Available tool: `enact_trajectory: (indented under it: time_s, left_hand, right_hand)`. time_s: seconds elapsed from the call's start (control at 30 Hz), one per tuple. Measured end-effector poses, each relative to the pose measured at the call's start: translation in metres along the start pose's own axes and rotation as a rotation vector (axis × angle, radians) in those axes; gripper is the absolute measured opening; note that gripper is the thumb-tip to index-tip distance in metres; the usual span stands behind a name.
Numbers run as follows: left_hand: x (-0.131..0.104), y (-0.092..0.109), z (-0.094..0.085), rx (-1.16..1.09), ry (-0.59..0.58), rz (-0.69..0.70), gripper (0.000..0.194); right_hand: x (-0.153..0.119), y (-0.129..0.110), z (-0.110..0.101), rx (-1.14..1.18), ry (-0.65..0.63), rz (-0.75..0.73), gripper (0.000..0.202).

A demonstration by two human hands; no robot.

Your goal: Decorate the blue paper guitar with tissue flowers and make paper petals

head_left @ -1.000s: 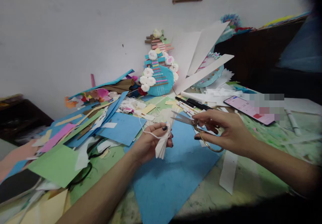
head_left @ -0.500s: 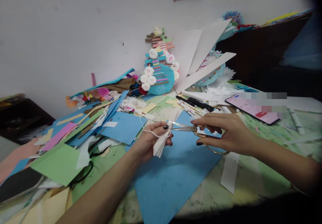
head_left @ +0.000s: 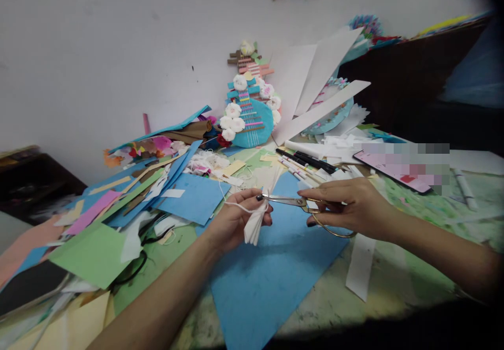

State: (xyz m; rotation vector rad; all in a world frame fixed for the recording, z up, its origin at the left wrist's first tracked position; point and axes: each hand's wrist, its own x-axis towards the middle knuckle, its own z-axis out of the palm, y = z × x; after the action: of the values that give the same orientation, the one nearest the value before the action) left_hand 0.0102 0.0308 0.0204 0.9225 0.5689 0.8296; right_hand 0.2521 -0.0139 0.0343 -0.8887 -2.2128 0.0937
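Pinched in my left hand (head_left: 232, 221) is a bundle of folded white paper (head_left: 255, 226), gathered at its middle and fanning out below my fingers. White string (head_left: 236, 204) is tied around it and trails over the hand to the left. My right hand (head_left: 354, 208) grips gold-handled scissors (head_left: 301, 203), fingers in the loops. Their blades, nearly closed together, point left and meet the string right at the tie, beside my left thumb. Below both hands lies a large blue paper sheet (head_left: 271, 287).
Left are heaped coloured papers (head_left: 90, 253) and scraps. Several marker pens (head_left: 307, 161) and a phone (head_left: 394, 171) lie behind my right hand. A blue guitar-shaped paper craft (head_left: 252, 127) with white flowers leans on the wall. A white paper strip (head_left: 360, 266) lies at right.
The scissor blades have closed from slightly apart to nearly together at the string. The paper bundle has shifted slightly right with my left hand.
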Motion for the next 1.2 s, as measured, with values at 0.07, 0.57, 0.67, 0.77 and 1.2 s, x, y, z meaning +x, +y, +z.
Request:
enact_trajectory:
  time_s: [0.07, 0.57, 0.67, 0.77, 1.2]
  left_hand:
    - [0.0, 0.0, 0.0, 0.002, 0.007, -0.003, 0.013]
    - [0.001, 0.001, -0.001, -0.017, -0.013, -0.008, 0.018]
    - [0.001, 0.001, -0.001, 0.011, 0.002, 0.006, 0.016]
    - [0.001, 0.001, 0.0, 0.01, 0.037, 0.015, 0.015]
    - [-0.001, 0.003, 0.002, -0.077, 0.065, 0.041, 0.02]
  right_hand:
    - [0.0, 0.0, 0.0, -0.002, -0.008, 0.019, 0.038]
    - [0.002, -0.011, -0.007, -0.082, 0.076, 0.162, 0.028]
    - [0.001, -0.013, -0.009, -0.13, 0.044, 0.106, 0.03]
    - [0.0, -0.013, -0.008, -0.163, 0.005, 0.05, 0.032]
    - [-0.005, -0.004, -0.006, -0.34, 0.02, -0.096, 0.033]
